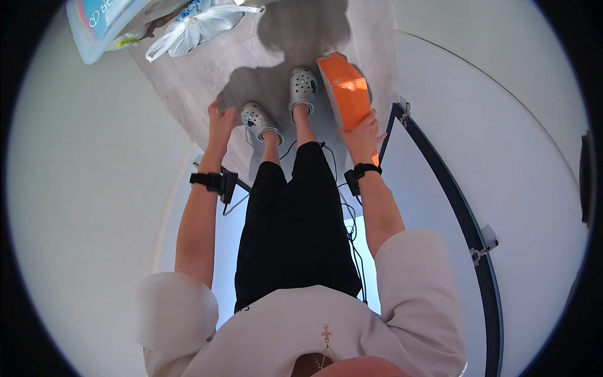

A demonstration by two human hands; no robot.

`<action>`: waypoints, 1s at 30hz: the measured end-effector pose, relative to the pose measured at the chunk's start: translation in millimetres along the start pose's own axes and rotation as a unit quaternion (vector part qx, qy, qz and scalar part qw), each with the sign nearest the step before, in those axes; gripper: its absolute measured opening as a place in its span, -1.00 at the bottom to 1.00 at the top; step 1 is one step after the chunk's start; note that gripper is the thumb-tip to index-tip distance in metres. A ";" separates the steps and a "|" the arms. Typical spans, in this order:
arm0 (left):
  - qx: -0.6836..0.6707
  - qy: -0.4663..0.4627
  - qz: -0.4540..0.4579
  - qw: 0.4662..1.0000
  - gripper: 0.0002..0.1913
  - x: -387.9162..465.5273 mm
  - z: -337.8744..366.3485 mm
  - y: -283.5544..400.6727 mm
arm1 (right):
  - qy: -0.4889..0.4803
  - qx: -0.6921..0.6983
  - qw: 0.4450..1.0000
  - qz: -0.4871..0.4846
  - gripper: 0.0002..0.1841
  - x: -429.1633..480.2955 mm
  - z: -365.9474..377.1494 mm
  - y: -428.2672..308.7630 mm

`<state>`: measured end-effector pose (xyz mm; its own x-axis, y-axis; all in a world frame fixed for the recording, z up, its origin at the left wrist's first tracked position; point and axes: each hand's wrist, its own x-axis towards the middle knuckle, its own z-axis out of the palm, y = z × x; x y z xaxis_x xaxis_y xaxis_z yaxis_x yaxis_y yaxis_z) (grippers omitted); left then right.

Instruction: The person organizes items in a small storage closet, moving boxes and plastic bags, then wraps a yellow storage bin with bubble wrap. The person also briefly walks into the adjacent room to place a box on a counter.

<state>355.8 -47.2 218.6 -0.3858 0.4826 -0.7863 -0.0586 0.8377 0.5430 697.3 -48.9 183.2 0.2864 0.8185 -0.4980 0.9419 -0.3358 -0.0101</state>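
Observation:
An orange cardboard box is tilted lengthwise beside my right foot. My right hand grips its near part, thumb on one side and fingers on the other. The hand hides some of the box, and a strip of orange shows again below the wrist. My left hand is held out in the air near the left clog. Its fingers are apart, slightly blurred, and hold nothing. Each wrist carries a black strapped device, the left one and the right one.
A tied white plastic bag lies on the wood-look floor at the far left, beside a clear plastic bin. Black cables run beside my legs. Along the right stands a dark-edged panel with metal hinges.

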 end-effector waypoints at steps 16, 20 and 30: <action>0.023 0.050 -0.143 0.988 -0.37 -84.8 -97.8 -106.7 | 0.003 -0.086 0.952 -0.294 -0.21 48.3 -109.3 -106.1; -0.051 0.048 -0.166 0.984 -0.38 -82.1 -122.7 -123.8 | -0.013 -0.224 0.884 -0.411 -0.24 89.1 -115.3 -190.6; -0.086 0.091 -0.263 0.957 -0.41 -97.8 -129.3 -181.5 | 0.040 -0.344 0.806 -0.480 -0.27 201.0 -86.5 -286.0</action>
<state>285.1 -279.5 235.1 -0.4151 -0.0595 -0.9078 -0.4332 0.8904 0.1398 500.6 251.9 161.0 -0.6479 0.5843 -0.4888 0.6029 0.7855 0.1398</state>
